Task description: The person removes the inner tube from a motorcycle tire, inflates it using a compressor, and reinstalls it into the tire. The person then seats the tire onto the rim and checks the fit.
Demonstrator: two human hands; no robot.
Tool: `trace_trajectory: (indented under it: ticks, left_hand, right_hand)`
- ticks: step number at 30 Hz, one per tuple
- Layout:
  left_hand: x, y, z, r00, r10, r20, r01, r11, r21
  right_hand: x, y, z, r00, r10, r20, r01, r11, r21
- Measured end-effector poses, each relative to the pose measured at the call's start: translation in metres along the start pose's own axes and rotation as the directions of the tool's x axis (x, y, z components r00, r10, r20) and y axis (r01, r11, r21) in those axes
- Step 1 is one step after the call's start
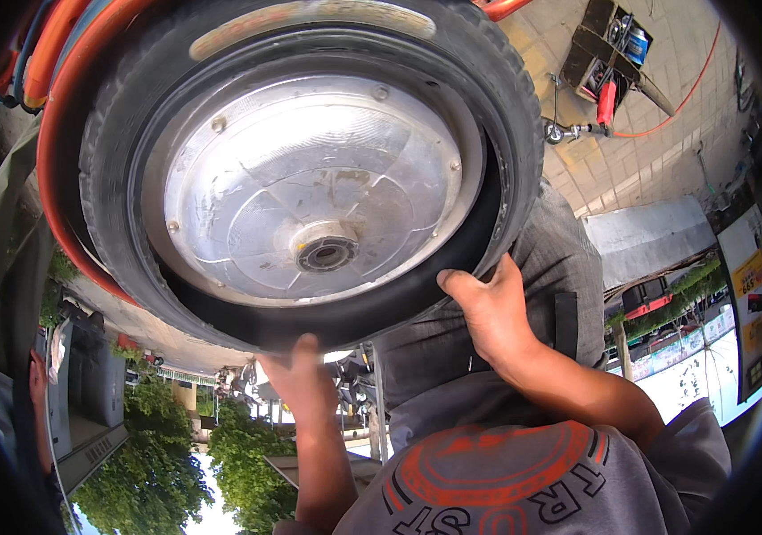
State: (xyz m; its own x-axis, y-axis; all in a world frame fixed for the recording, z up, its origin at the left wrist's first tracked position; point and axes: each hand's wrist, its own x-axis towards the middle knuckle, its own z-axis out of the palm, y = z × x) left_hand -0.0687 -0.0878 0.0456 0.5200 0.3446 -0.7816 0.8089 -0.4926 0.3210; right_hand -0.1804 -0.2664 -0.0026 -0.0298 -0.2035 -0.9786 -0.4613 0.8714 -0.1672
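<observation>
A large wheel with a silver metal hub (pixel 310 169) and a black rubber tyre (pixel 114 196) fills the upper middle of the head view. The tyre's near side stands away from the rim, and a smooth black band (pixel 327 323) shows in the gap; whether it is an inner tube or the tyre's inner wall I cannot tell. My left hand (pixel 303 379) grips the near edge of the tyre, thumb on top, slightly blurred. Farther right, my right hand (pixel 492 312) holds the same edge, its thumb pressing inward. The fingers of both hands are mostly hidden beneath the tyre.
An orange-red curved part (pixel 53 178) runs close along the wheel's left side. On the paving at the upper right are an open toolbox (pixel 590 40), a red-handled air tool (pixel 606 102) and a thin red hose (pixel 697 94). My grey-trousered leg (pixel 559 259) lies right of the wheel.
</observation>
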Motion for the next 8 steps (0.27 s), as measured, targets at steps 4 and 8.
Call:
trace_trajectory:
  ticks: [4,8]
  left_hand:
    - [-0.054,-0.023,0.057,0.968,-0.189,0.165,0.245,0.855,-0.457]
    - [-0.059,-0.022,0.057,0.940,-0.217,0.262,0.326,0.797,-0.508]
  right_hand:
    - [0.020,-0.056,-0.019,0.971,-0.232,0.049,0.237,0.934,-0.269]
    - [0.010,-0.036,-0.029,0.944,-0.286,0.161,0.320,0.912,-0.257]
